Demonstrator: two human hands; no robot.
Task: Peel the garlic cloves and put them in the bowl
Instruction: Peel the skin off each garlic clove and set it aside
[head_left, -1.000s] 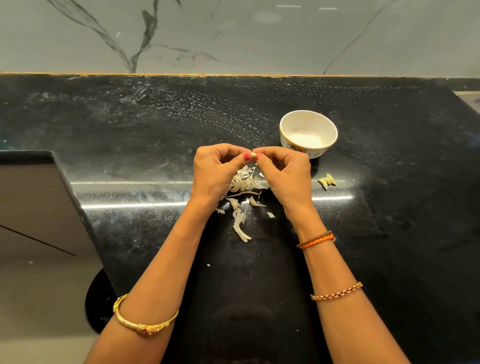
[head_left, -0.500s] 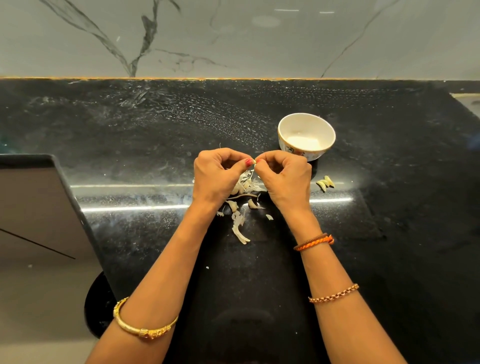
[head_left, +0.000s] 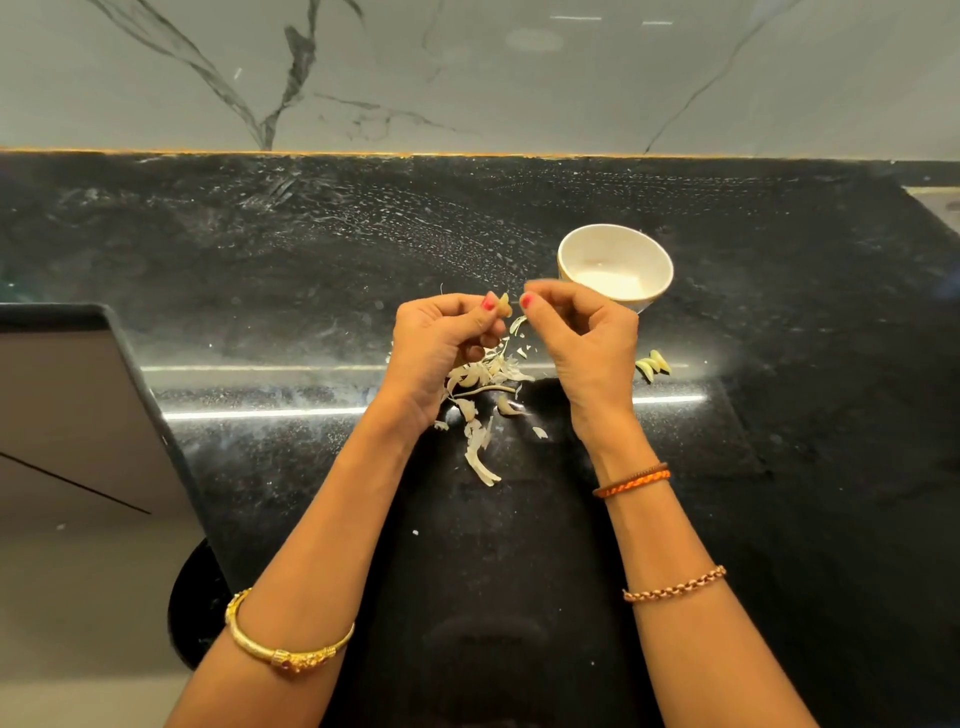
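Parting hands (head_left: 519, 343) — garlic clove (head_left: 504, 305) now exposed.

Black speckled stone countertop (head_left: 779, 467) filled most of the view, glossy, with two bright horizontal light reflections (head_left: 260, 414) across the middle. At 12 o'clock, a grey marble-look backsplash (head_left: 519, 78) with dark veins, thin gold strip (head_left: 311, 152) along its base. At 9 o'clock, a dark-edged grey panel (head_left: 62, 415); pale floor (head_left: 78, 597) at 8 o'clock.
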